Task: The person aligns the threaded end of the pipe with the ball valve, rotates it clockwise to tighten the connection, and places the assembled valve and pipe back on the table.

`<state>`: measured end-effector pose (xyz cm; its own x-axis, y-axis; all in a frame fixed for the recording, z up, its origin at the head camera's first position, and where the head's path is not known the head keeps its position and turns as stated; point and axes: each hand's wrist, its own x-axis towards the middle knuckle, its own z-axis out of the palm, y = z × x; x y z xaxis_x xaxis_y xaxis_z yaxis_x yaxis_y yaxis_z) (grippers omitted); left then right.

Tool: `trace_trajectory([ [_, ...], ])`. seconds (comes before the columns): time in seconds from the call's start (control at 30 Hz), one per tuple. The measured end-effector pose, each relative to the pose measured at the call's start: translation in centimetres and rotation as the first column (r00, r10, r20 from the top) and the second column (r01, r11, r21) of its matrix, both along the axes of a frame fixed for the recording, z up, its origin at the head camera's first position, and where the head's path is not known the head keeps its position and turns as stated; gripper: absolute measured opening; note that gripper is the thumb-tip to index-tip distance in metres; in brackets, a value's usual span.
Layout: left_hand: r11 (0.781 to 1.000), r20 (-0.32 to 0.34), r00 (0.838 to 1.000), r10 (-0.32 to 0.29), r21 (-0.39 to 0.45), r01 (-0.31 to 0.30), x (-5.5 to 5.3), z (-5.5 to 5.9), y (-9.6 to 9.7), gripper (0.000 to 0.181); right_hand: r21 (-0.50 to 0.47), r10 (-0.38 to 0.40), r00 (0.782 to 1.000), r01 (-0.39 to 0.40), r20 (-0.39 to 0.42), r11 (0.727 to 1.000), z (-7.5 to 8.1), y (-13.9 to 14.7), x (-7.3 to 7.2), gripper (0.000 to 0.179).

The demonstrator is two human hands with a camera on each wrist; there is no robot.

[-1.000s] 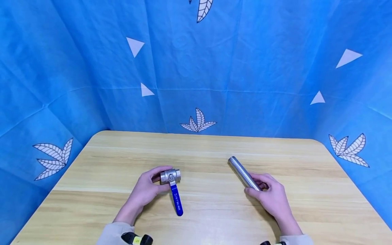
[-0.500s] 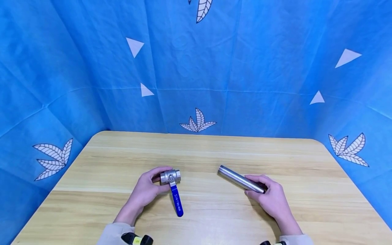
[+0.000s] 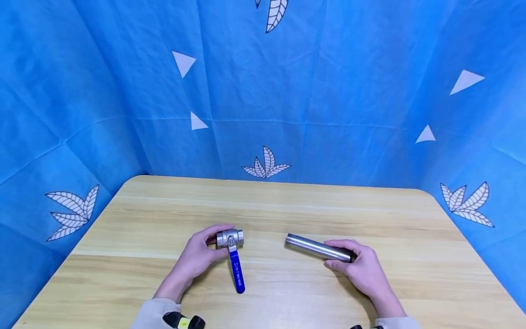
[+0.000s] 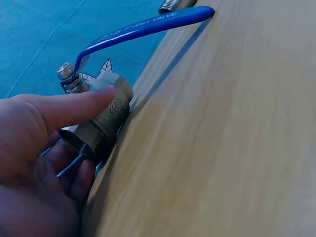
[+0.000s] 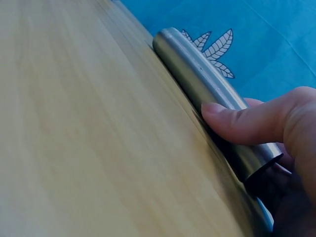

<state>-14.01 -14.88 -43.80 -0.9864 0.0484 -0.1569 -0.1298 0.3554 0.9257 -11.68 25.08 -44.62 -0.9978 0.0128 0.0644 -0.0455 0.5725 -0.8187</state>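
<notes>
In the head view my left hand (image 3: 196,254) grips the steel body of a ball valve (image 3: 223,239) between thumb and fingers. The valve's blue lever (image 3: 237,273) points toward the near side of the table; in the left wrist view, raised lettering on the lever (image 4: 143,28) reads "BALL VALVE". To the right, my right hand (image 3: 362,267) holds a shiny metal pipe (image 3: 310,246) by its near end, the thumb across it. Its far end points left toward the valve, with a gap between. Screw thread shows on the pipe's end (image 4: 170,6) in the left wrist view.
A pale wooden table (image 3: 267,205) with rounded far corners lies under both hands. Blue cloth (image 3: 255,87) printed with white leaves and triangles hangs behind it and along both sides. Dark wrist cameras sit at the cuffs.
The pipe has swung in my right hand: its free end has moved left and nearer to me, so it now lies more crosswise. My left hand and the valve have hardly moved.
</notes>
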Motion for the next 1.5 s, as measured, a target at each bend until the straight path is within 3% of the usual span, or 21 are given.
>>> trace_trajectory([
  [0.37, 1.000, -0.005, 1.000, -0.018, 0.020, 0.018, 0.1, 0.2, 0.1, 0.055, 0.004, 0.055, 0.988, -0.055, -0.145, 0.998, -0.4, -0.7, -0.1, 0.043],
  [0.63, 0.994, -0.036, 0.994, -0.101, 0.041, 0.103, 0.1, 0.0, 1.2, 0.057, -0.028, 0.095, 0.991, -0.098, -0.097, 0.995, -0.1, -1.7, -0.2, 0.041],
  [0.87, 0.996, -0.043, 0.995, -0.091, -0.005, 0.091, 0.3, 0.1, 2.2, 0.058, -0.024, 0.087, 0.993, -0.089, -0.077, 0.996, -0.2, -2.5, -0.2, 0.041],
  [1.13, 0.990, -0.046, 0.990, -0.133, -0.047, 0.130, 0.4, 0.3, 3.2, 0.054, -0.022, 0.167, 0.979, -0.171, -0.112, 0.985, -0.4, -4.4, 0.0, 0.040],
  [1.33, 0.990, -0.036, 0.990, -0.139, -0.035, 0.138, 0.6, 0.3, 3.2, 0.049, -0.040, 0.170, 0.977, -0.176, -0.126, 0.984, -0.6, -4.8, 0.1, 0.042],
  [1.5, 0.986, -0.018, 0.986, -0.167, 0.018, 0.167, 0.7, 0.3, 2.7, 0.049, -0.118, 0.200, 0.972, -0.215, -0.125, 0.970, -0.5, -4.4, 0.1, 0.042],
])
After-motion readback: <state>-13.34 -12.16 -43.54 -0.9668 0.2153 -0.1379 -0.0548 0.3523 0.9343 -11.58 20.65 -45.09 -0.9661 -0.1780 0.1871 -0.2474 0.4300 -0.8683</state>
